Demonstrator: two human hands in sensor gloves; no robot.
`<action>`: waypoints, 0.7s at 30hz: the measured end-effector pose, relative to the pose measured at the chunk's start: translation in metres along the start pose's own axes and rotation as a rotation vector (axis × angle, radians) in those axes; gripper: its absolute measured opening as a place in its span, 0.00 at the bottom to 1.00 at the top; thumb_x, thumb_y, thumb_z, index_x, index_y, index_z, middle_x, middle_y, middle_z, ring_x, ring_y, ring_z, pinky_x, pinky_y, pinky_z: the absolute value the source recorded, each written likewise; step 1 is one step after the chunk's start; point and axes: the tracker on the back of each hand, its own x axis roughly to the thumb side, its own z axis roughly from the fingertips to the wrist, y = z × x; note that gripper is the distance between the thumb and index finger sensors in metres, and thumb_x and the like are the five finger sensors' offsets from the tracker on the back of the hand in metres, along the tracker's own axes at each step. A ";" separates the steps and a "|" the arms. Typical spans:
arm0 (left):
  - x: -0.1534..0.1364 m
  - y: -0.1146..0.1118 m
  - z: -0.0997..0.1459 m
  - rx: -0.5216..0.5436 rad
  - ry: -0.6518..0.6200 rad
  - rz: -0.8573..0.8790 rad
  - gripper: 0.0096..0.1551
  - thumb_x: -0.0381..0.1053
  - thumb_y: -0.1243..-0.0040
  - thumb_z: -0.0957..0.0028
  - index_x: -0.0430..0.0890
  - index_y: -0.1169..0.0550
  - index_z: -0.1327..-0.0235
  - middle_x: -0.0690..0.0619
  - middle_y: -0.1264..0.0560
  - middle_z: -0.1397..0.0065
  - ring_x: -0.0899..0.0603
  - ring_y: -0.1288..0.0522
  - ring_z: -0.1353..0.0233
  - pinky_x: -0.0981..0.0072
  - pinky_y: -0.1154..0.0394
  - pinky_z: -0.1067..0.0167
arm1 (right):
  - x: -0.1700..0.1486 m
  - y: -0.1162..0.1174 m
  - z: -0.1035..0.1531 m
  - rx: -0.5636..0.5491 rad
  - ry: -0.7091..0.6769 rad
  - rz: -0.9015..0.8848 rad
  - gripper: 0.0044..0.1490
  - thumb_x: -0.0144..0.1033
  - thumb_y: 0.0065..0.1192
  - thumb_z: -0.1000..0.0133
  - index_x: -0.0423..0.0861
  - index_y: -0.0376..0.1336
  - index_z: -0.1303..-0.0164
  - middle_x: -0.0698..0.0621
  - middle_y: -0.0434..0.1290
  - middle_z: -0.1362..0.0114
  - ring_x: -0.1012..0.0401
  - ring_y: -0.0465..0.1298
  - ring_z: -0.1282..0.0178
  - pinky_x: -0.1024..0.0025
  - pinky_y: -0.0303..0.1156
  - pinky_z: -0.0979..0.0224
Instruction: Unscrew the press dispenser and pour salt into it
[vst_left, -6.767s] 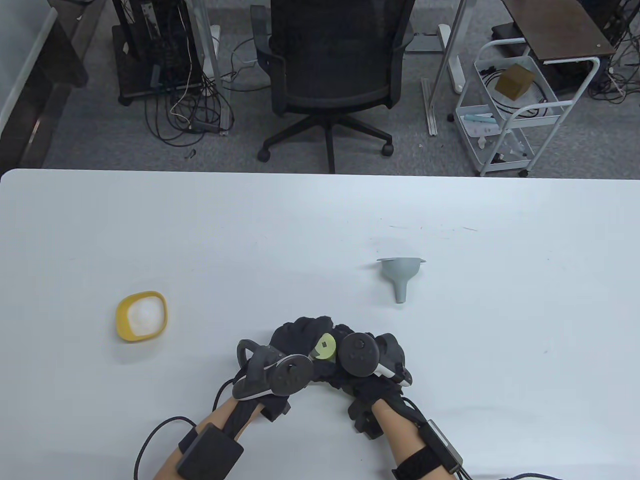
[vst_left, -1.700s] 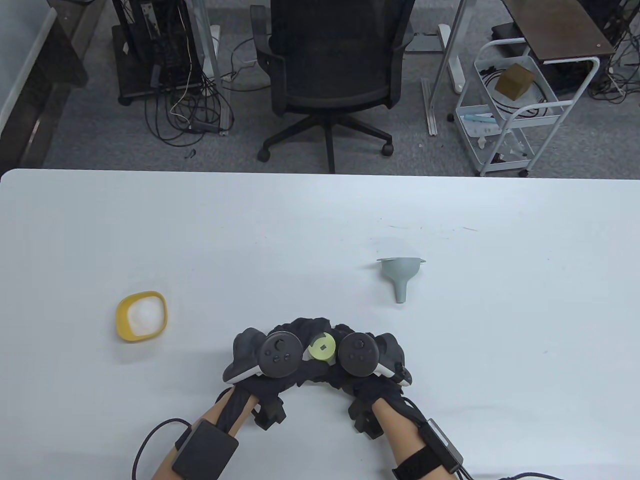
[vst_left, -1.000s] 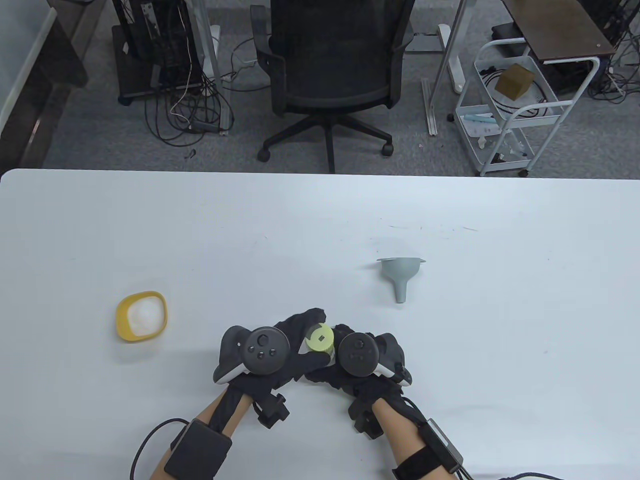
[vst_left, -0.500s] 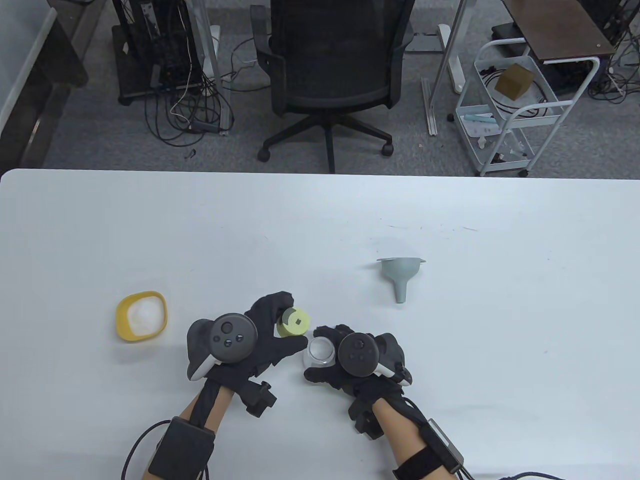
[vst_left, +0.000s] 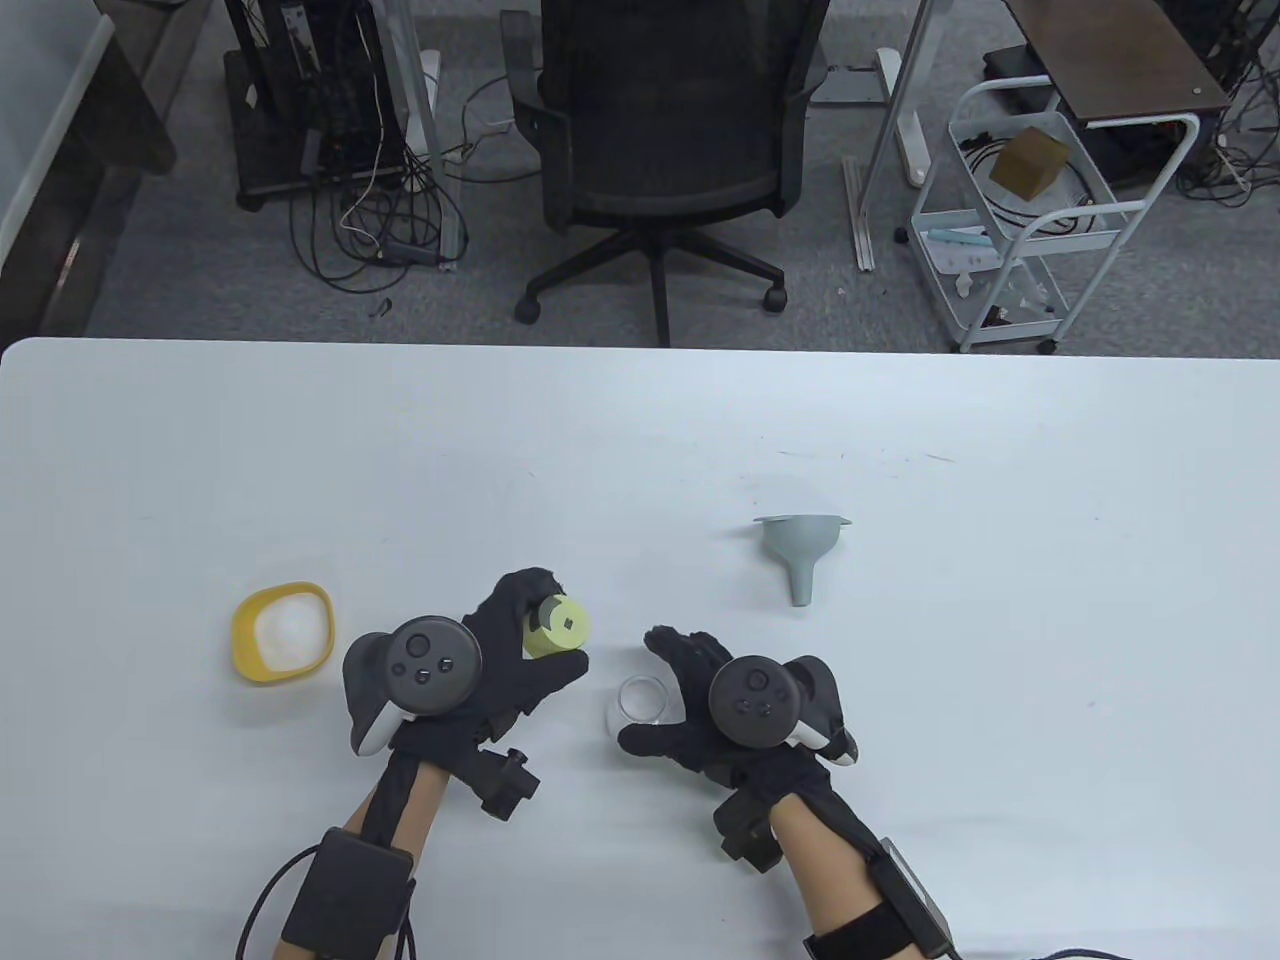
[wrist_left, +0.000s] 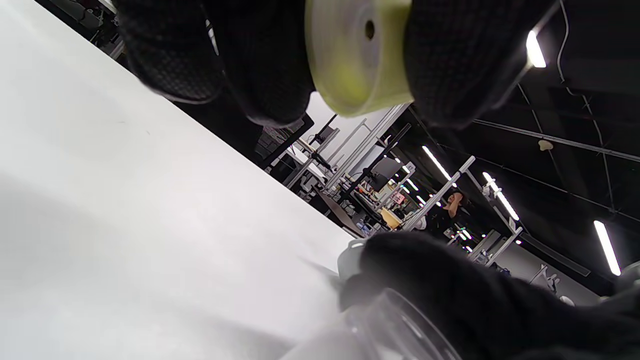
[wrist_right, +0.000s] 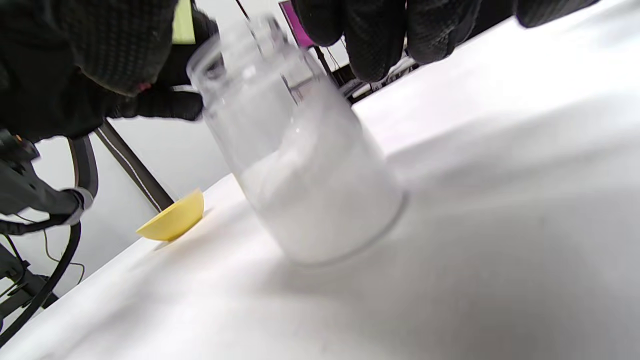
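My left hand grips the yellow-green press cap off the table, left of the jar; it also shows between my fingers in the left wrist view. The clear glass dispenser jar stands open-topped on the table and looks whitish in its lower part. My right hand is open around the jar, with the fingers spread and apart from the glass. A yellow bowl of salt sits at the left.
A grey funnel lies on its side to the right, beyond my right hand. The white table ends at its far edge before an office chair and a white cart on the floor.
My left hand lifted the cap off the jar and carried it left. My right hand let go of the jar and opened, shifting slightly right.
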 end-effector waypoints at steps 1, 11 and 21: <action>-0.002 0.001 0.000 0.010 0.014 -0.006 0.54 0.64 0.27 0.52 0.43 0.37 0.17 0.38 0.26 0.23 0.39 0.17 0.31 0.38 0.20 0.35 | 0.002 -0.005 0.002 -0.019 -0.005 0.022 0.67 0.64 0.60 0.44 0.29 0.43 0.11 0.26 0.56 0.15 0.28 0.54 0.19 0.20 0.50 0.31; -0.022 -0.010 -0.007 -0.065 0.159 -0.370 0.54 0.65 0.35 0.45 0.45 0.41 0.09 0.30 0.32 0.22 0.34 0.22 0.33 0.38 0.22 0.35 | 0.003 -0.035 0.016 -0.131 0.031 0.093 0.64 0.61 0.60 0.41 0.28 0.45 0.11 0.24 0.57 0.16 0.26 0.55 0.21 0.20 0.52 0.31; -0.045 -0.037 -0.013 -0.190 0.241 -0.694 0.53 0.67 0.29 0.54 0.45 0.32 0.18 0.37 0.26 0.25 0.39 0.19 0.35 0.41 0.21 0.36 | -0.009 -0.047 0.025 -0.215 0.064 0.063 0.58 0.58 0.59 0.38 0.27 0.48 0.13 0.25 0.60 0.18 0.28 0.61 0.23 0.23 0.56 0.31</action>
